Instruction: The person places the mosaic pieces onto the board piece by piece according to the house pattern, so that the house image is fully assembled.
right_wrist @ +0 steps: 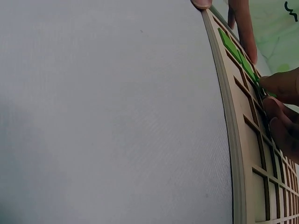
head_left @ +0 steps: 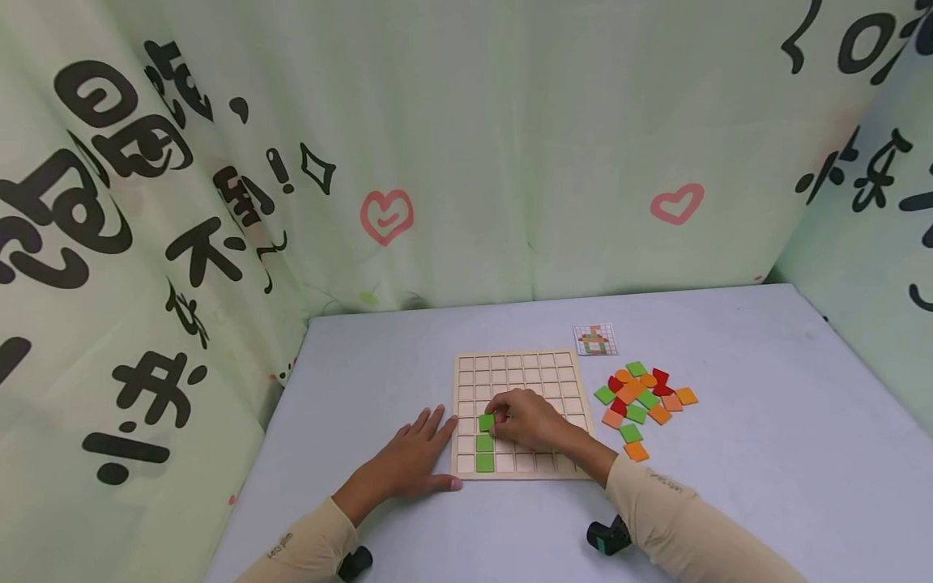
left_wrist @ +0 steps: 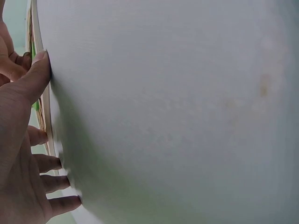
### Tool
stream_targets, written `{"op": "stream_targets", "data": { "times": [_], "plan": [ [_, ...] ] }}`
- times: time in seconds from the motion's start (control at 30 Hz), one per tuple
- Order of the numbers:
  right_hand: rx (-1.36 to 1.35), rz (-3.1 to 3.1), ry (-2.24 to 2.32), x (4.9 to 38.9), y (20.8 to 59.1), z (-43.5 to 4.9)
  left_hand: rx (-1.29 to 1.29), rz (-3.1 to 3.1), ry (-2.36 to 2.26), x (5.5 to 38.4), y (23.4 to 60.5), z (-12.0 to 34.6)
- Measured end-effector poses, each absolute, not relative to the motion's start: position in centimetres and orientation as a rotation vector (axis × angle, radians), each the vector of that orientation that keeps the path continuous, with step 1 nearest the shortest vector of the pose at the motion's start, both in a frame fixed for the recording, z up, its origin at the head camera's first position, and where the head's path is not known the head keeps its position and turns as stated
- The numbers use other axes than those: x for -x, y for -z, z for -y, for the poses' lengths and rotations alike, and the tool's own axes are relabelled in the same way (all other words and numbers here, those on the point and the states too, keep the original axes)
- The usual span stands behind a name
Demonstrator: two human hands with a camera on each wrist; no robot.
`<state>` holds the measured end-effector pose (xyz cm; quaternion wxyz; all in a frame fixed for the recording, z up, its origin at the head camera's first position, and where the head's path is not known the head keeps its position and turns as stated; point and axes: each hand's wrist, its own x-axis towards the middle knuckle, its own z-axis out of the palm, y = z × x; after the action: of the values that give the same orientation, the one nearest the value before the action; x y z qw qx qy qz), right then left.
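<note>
A wooden grid board lies on the table. Two green square tiles sit in its second column from the left, in the bottom cells. Just above them, my right hand pinches another green tile between thumb and fingers, at the third cell up. In the right wrist view, the fingertips are right at that tile, low over the grid. My left hand rests with fingers spread along the board's left side. Its thumb touches the front rim near the corner.
Right of the board lies a loose pile of green, orange and red tiles, some overlapping. A small pattern card is by the board's far right corner. A printed curtain hangs behind the table.
</note>
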<state>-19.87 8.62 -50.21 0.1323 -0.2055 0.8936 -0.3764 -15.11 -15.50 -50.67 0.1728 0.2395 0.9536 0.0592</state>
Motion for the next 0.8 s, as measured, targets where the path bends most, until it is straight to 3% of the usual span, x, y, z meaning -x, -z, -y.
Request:
{"op": "stream_targets", "data": {
  "times": [0.8],
  "plan": [
    [0.616,-2.628,1.022,19.93,49.87,-8.09,-0.696,-2.717,-0.145,15.20,50.81,15.58]
  ]
}}
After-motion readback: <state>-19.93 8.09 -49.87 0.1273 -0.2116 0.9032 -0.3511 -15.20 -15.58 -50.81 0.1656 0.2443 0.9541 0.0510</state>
